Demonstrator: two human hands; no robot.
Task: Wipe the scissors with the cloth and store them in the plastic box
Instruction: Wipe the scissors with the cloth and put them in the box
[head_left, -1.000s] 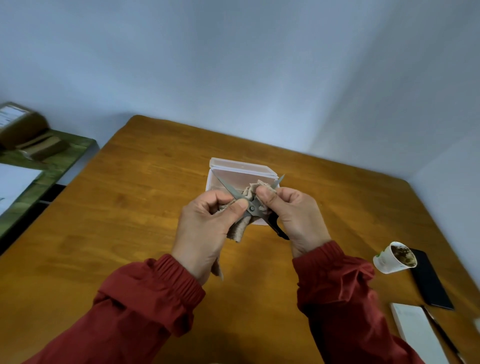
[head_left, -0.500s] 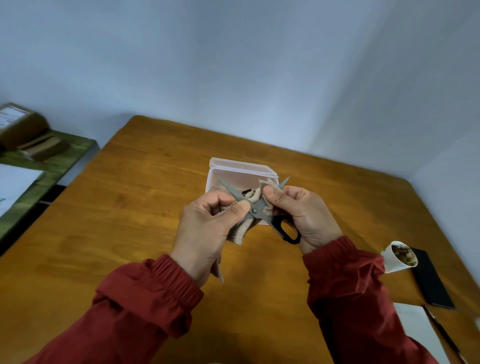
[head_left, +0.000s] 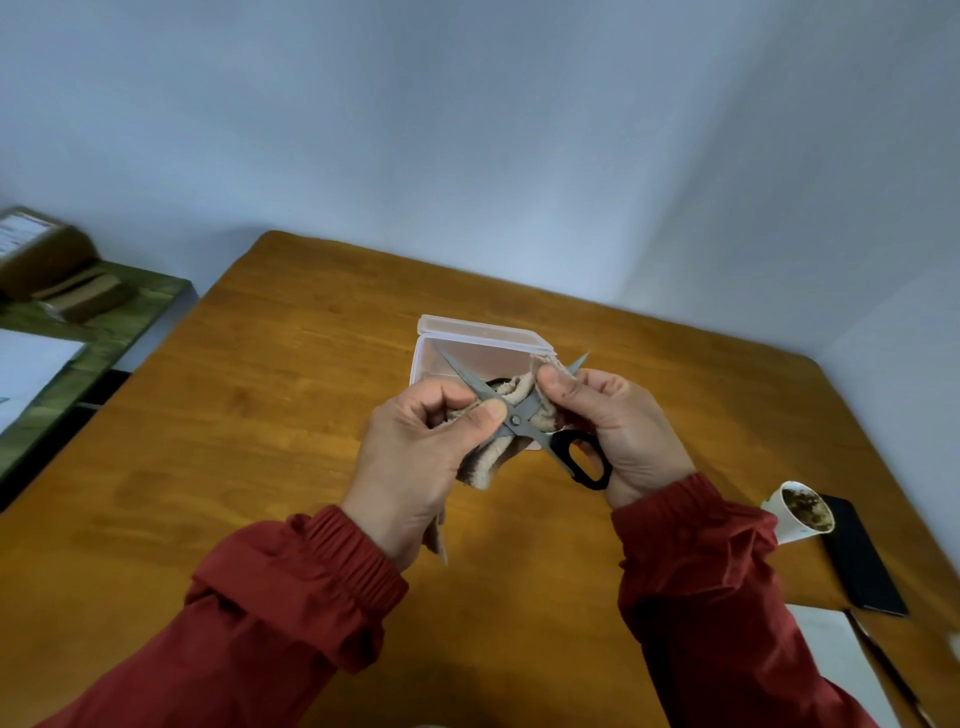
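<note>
The scissors (head_left: 514, 420) are held above the wooden desk (head_left: 291, 415), in front of the plastic box (head_left: 431, 364) and between the two hands. Their blades are spread in an X. One tip points over the box's open mouth, and the other pokes out past the right hand's fingers.

The left hand (head_left: 415, 457) has its fingers curled round the beige cloth (head_left: 483, 460). Its thumb presses on the metal just beside the pivot, and a tail of cloth hangs below the palm.

The right hand (head_left: 628, 431) grips the scissors. Its thumb and forefinger pinch the cloth against the right blade, and the black handle loop lies against its palm.

The box stands on the desk with its lid tipped back behind it.

Well to the right stand a paper cup (head_left: 797, 514), with a black phone (head_left: 857, 566) just beside it.
</note>
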